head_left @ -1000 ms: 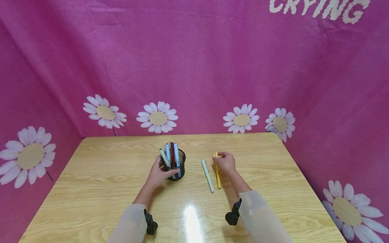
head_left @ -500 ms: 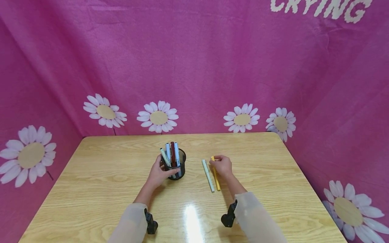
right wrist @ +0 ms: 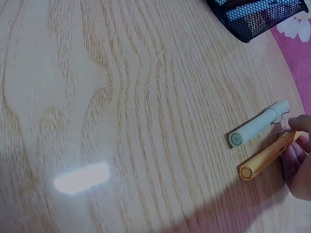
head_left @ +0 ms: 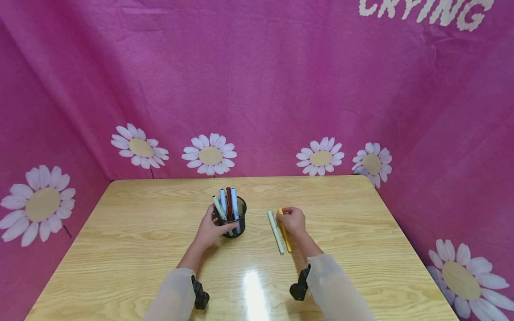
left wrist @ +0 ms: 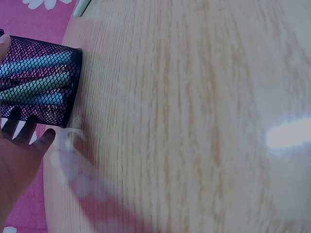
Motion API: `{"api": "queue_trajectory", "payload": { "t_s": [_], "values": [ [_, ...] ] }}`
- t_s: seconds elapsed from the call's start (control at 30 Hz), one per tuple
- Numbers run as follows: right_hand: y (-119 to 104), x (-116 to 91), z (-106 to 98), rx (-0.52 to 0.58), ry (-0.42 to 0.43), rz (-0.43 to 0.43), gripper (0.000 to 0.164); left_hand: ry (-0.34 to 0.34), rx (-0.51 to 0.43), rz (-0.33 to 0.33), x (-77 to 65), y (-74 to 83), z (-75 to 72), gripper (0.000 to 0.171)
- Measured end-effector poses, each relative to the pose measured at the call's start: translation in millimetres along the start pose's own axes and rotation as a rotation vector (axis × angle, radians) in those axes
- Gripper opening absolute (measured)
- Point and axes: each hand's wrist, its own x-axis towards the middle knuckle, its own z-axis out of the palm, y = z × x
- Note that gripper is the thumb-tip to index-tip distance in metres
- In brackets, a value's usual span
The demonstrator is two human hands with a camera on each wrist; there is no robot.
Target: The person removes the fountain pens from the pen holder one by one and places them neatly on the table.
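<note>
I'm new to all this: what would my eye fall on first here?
Probably the bright magenta cloth behind the wooden table, with its big white daisies. In front of it, a black mesh cup of pens is in the grip of the left hand. To its right, the right hand pinches a yellow pen beside a pale green pen.

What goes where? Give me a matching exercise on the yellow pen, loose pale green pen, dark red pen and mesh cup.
1. yellow pen
2. loose pale green pen
3. dark red pen
4. mesh cup

A. held by the left grip
B. inside the mesh cup
C. pinched by the right grip
D. on the table, left of the yellow pen

Pairs: 1-C, 2-D, 3-B, 4-A
</note>
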Motion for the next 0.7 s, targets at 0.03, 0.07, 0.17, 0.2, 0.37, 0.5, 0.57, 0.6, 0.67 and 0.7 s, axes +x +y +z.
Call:
{"api": "queue_trajectory", "payload": {
  "t_s": [0.03,0.07,0.17,0.2,0.37,0.5,0.57,0.6,0.67,0.7],
  "values": [
    [0.4,0.1,0.0,-0.004,0.000,-0.002,0.030,0.002,-0.002,-0.005,0.0,0.0,0.1,0.095],
    [0.7,0.3,0.0,-0.006,-0.002,-0.005,0.030,0.002,-0.001,-0.004,0.0,0.1,0.3,0.095],
    [1.1,0.7,0.4,-0.021,-0.001,-0.019,0.030,0.003,0.003,-0.002,-0.9,0.5,0.4,0.096],
    [1.1,1.0,1.0,-0.026,0.001,-0.019,0.029,0.003,0.003,-0.002,-1.1,0.6,0.0,0.095],
    [2.1,2.1,1.5,-0.057,-0.006,-0.028,0.029,0.006,0.001,-0.013,-2.2,1.7,0.5,0.094],
    [1.7,2.0,1.5,-0.081,-0.015,-0.035,0.030,0.003,0.003,-0.006,-2.3,1.8,0.6,0.095],
    [1.1,1.7,1.1,-0.082,-0.013,-0.028,0.030,0.000,0.001,-0.002,-2.3,2.2,0.8,0.095],
    [0.8,1.5,0.9,-0.083,-0.013,-0.026,0.030,-0.001,-0.001,-0.001,-2.3,2.5,0.9,0.095],
    [-0.2,0.8,0.8,-0.085,-0.014,-0.022,0.030,-0.002,-0.003,-0.003,-2.7,2.3,0.6,0.095],
    [-0.7,0.4,0.5,-0.090,-0.013,-0.022,0.030,-0.003,-0.005,-0.003,-2.7,2.2,0.5,0.095]
  ]
}}
